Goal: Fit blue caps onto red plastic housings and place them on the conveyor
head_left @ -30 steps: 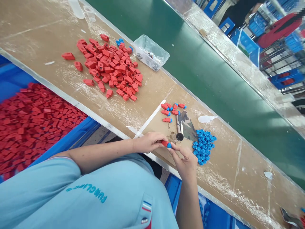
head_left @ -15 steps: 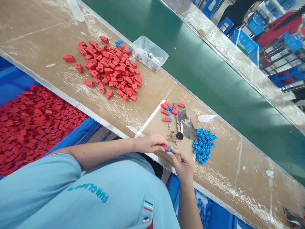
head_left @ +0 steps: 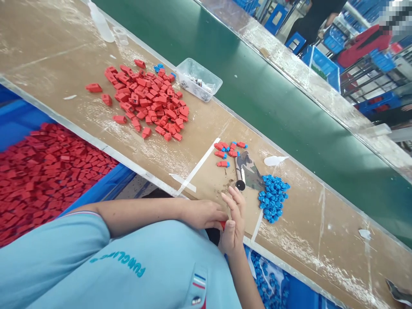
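Observation:
My left hand (head_left: 204,214) is closed around a small red plastic block (head_left: 222,224), most of it hidden by the fingers. The blue cap seen on it earlier is out of sight now. My right hand (head_left: 234,223) has its fingers stretched out, with the palm against the block's end. Just beyond the hands lies a camouflage-patterned cloth (head_left: 252,174) beside a small tube with a round black end (head_left: 240,185). Several red blocks with blue caps (head_left: 222,164) lie behind it. A pile of blue caps (head_left: 273,197) is on the right.
A heap of red blocks (head_left: 151,101) spreads over the bench (head_left: 128,159) at left. Behind it stand a clear tub (head_left: 199,81) and a white bottle (head_left: 102,23). A blue crate of red blocks (head_left: 51,167) is at lower left; bagged blue parts (head_left: 268,279) sit below the edge.
Both hands have drawn down toward my body with the block. My right hand has gone from pinching the blue cap to outstretched fingers, palm at the block's end.

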The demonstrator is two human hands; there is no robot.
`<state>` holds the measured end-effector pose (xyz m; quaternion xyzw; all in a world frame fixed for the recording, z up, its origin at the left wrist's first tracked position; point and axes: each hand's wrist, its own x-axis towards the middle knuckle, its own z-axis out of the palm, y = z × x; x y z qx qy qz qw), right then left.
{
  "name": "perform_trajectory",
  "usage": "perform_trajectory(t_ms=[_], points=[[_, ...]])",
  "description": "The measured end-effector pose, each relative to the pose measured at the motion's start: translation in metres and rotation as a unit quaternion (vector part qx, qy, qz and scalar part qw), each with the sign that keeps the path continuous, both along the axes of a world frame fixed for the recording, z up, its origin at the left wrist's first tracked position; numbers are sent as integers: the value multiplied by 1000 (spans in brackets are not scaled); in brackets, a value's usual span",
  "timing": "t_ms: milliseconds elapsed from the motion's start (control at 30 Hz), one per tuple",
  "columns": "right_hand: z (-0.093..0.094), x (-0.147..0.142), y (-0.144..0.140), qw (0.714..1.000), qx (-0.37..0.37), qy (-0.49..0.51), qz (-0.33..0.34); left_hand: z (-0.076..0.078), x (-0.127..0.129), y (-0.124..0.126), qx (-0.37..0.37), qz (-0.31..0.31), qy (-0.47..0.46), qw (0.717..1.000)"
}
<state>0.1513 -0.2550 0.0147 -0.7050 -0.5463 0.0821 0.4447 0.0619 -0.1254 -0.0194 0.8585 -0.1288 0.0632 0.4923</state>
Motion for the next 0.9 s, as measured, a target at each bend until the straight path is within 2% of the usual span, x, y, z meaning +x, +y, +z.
perform_trajectory(t_ms=[100, 300, 367, 433, 467, 533, 567, 600, 667, 767, 900], points=[[-4, -6, 1, 999, -13, 20, 26, -3, -1, -2, -50, -61, -15, 997], [0, -5, 5, 998, -18, 38, 46, -4, -2, -4, -126, -45, -4, 991], [4, -2, 5, 998, -15, 37, 52, 1, -2, -2, -126, -44, 0, 991], [6, 6, 0, 998, -11, 48, 34, 6, 0, 7, -90, -31, 19, 995], [5, 12, -5, 998, -12, 55, 4, 9, 2, 14, -56, -8, 41, 998], [1, 29, -21, 991, -26, 56, -122, 15, 7, 30, 35, 74, 103, 991], [-3, 39, -32, 976, -40, 49, -209, 17, 10, 38, 83, 127, 138, 979], [-7, 48, -43, 949, -56, 35, -307, 19, 13, 45, 126, 179, 170, 961], [-16, 68, -63, 895, -130, 30, -425, 22, 20, 56, 184, 260, 221, 922], [-27, 92, -81, 844, -262, -8, -468, 24, 28, 64, 190, 307, 257, 896], [-29, 110, -82, 825, -335, -7, -456, 23, 29, 73, 155, 357, 240, 890]])
